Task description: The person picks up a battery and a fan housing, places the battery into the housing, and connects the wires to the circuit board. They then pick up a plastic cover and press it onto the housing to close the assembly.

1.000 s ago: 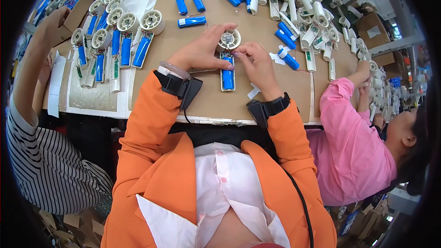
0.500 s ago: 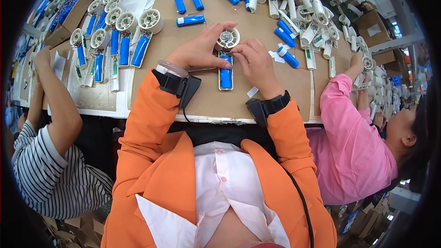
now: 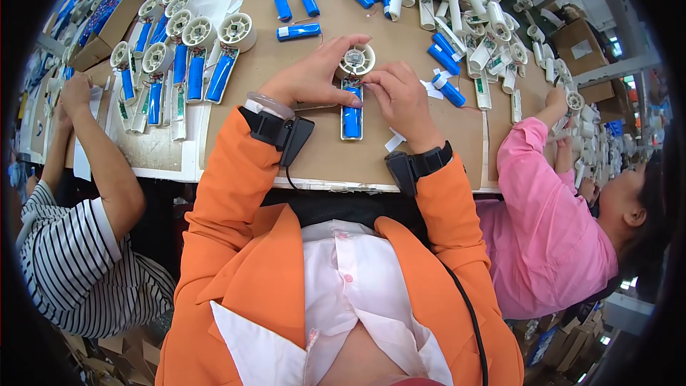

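In front of me on the brown board lies a white fan housing with a round, ribbed head and an open handle. A blue battery sits in the handle, below thin wires at the neck. My left hand grips the housing, fingers curled behind the round head and thumb pressed on the battery's upper end. At the neck's right side, my right hand is closed in a pinch beside the wires. What its fingertips hold is too small to make out.
Several fan housings with batteries stand grouped at the left. Loose blue batteries lie beyond my hands. White housing parts are heaped at the far right. Co-workers sit on both sides, a striped sleeve left and a pink sleeve right.
My two hands keep almost the same hold on the housing and at its wires. The left co-worker's arms have shifted slightly to the right.
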Demonstrator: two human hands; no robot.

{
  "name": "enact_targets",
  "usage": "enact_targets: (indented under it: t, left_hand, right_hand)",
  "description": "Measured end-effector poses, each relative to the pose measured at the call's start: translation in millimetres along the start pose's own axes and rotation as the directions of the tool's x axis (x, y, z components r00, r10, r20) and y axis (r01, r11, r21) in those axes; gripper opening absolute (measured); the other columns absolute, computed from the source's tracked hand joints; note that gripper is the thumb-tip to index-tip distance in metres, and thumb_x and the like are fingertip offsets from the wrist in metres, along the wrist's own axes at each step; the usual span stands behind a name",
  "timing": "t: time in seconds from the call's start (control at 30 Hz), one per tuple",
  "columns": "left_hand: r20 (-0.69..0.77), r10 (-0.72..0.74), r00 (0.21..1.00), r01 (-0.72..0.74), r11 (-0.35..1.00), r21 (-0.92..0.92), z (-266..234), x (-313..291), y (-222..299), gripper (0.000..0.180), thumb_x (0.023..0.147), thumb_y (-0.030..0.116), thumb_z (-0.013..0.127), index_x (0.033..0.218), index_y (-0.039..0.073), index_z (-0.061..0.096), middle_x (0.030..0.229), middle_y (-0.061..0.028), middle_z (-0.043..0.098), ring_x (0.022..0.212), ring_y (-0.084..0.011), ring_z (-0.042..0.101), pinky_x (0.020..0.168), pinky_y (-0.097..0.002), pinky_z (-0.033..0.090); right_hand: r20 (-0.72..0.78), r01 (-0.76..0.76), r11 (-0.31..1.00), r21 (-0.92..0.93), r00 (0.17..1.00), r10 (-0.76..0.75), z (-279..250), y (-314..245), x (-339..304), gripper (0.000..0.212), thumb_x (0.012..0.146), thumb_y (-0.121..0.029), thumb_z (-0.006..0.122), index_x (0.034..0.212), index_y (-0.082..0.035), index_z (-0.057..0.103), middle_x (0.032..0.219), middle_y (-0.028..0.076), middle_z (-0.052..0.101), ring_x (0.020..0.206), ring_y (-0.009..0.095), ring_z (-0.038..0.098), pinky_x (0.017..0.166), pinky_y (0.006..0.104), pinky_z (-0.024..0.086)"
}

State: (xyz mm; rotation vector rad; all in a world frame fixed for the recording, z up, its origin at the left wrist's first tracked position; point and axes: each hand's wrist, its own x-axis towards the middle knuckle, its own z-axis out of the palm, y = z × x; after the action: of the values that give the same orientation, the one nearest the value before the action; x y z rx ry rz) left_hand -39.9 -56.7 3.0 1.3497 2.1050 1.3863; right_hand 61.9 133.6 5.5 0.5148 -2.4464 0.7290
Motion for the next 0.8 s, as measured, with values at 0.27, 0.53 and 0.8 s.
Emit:
enact_targets:
  t: [0.27, 0.53, 0.8]
  left_hand:
    - [0.010, 0.000, 1.000, 0.000, 1.000, 0.007, 0.5, 1.0, 0.9, 0.099, 0.066, 0.013, 0.086, 0.149, 0.012, 0.031, 0.135, -0.0141, 0.045, 0.125, -0.0253, 0.046, 0.107, -0.0351, 0.039]
    - [0.013, -0.006, 1.000, 0.006, 1.000, -0.004, -0.2, 0.0, 0.9, 0.100, 0.066, 0.012, 0.086, 0.149, 0.012, 0.031, 0.134, -0.0143, 0.046, 0.125, -0.0252, 0.046, 0.106, -0.0354, 0.039]
    - [0.014, -0.006, 1.000, 0.007, 0.999, -0.037, -0.3, 0.3, 1.3, 0.100, 0.064, 0.016, 0.087, 0.148, 0.011, 0.032, 0.135, -0.0148, 0.046, 0.126, -0.0272, 0.046, 0.106, -0.0362, 0.040]
  right_hand:
    - [0.004, 0.013, 1.000, 0.024, 1.000, -0.013, 1.5, 2.8, -0.3, 0.013, 0.078, 0.000, 0.070, 0.090, -0.005, 0.068, 0.090, 0.008, 0.064, 0.087, 0.029, 0.059, 0.074, 0.0372, 0.048]
    - [-0.013, 0.019, 0.999, -0.028, 1.000, -0.019, -0.9, 0.4, 0.3, 0.013, 0.078, -0.001, 0.070, 0.090, -0.005, 0.068, 0.090, 0.008, 0.065, 0.087, 0.028, 0.059, 0.074, 0.0373, 0.048]
    - [0.009, -0.002, 0.999, 0.043, 1.000, 0.001, 3.9, 6.5, -1.9, 0.012, 0.078, -0.001, 0.071, 0.090, -0.005, 0.068, 0.089, 0.008, 0.064, 0.086, 0.028, 0.059, 0.072, 0.0370, 0.049]
